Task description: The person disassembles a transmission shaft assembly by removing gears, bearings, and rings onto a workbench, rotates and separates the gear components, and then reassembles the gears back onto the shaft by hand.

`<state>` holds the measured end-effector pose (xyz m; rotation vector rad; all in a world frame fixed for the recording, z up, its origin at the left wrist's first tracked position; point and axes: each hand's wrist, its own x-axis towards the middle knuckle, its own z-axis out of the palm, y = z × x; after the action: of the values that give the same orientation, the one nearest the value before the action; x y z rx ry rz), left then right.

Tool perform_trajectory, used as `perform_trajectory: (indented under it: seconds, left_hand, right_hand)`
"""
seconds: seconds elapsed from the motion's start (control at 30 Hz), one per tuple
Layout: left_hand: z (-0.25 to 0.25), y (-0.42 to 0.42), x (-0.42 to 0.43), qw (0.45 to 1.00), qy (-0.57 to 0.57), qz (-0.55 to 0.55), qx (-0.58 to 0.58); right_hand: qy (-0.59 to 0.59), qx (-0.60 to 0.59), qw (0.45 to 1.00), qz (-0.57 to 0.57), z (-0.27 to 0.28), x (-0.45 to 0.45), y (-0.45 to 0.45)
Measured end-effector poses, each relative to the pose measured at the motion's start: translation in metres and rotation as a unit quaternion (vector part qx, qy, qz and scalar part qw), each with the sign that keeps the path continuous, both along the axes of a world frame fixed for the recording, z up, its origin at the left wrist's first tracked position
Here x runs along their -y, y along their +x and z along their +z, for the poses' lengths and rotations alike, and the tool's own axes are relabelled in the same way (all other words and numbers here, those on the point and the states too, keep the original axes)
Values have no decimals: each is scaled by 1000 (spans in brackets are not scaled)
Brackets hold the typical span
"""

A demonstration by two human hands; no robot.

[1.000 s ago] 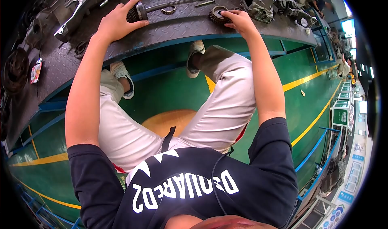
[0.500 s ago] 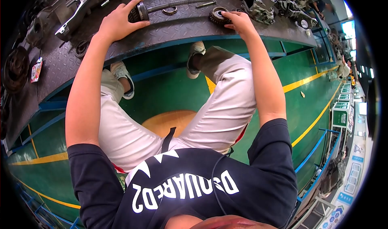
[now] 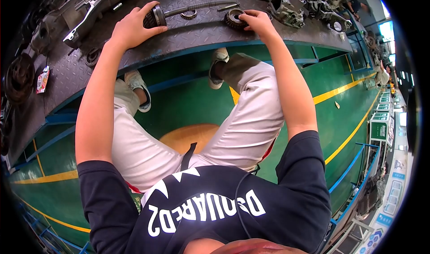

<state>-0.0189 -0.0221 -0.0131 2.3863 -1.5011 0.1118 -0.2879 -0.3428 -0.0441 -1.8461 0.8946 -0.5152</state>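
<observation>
My left hand [image 3: 136,26] is wrapped round the dark geared end [image 3: 155,17] of a long metal shaft [image 3: 201,5], which lies across the bench and points right. Thumb and fingers of my right hand [image 3: 259,23] grip the near right side of a round dark gear [image 3: 235,19] with a light inner ring, resting on the bench. Between the hands, a thin toothed ring [image 3: 189,15] lies just below the shaft. A small rod [image 3: 228,7] is by the shaft's right end.
The patterned metal bench [image 3: 197,29] has a blue-edged frame. Large housings [image 3: 83,19] stand at left, a cast metal housing [image 3: 286,10] at right. A round part [image 3: 92,57] and a small packet [image 3: 43,79] lie at left. A person [image 3: 356,5] is at the far right.
My right hand and the round gear have moved a little left, toward the shaft. My left hand keeps its hold on the geared end; the view has shifted slightly.
</observation>
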Motion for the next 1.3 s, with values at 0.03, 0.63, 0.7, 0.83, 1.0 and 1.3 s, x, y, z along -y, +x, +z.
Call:
perform_trajectory:
  seconds: [0.03, 0.63, 0.7, 0.83, 1.0, 1.3]
  left_hand:
    - [0, 0, 0, 1000, -1, -2, -1]
    - [-4, 4, 0, 1000, 0, 5, 28]
    - [-5, 4, 1, 1000, 1, 7, 28]
    - [-3, 3, 0, 1000, 5, 8, 23]
    - [-2, 2, 0, 1000, 3, 4, 24]
    - [0, -3, 0, 1000, 8, 10, 10]
  right_hand:
    - [-3, -4, 1000, -1, 1, -1, 0]
    - [-259, 6, 964, 66, 3, 18, -12]
    - [-291, -10, 952, 100, 7, 9, -15]
    - [-353, -39, 923, 150, 0, -4, -13]
    - [-327, -51, 934, 138, -2, 1, -8]
    - [-467, -36, 882, -57, -3, 7, -1]
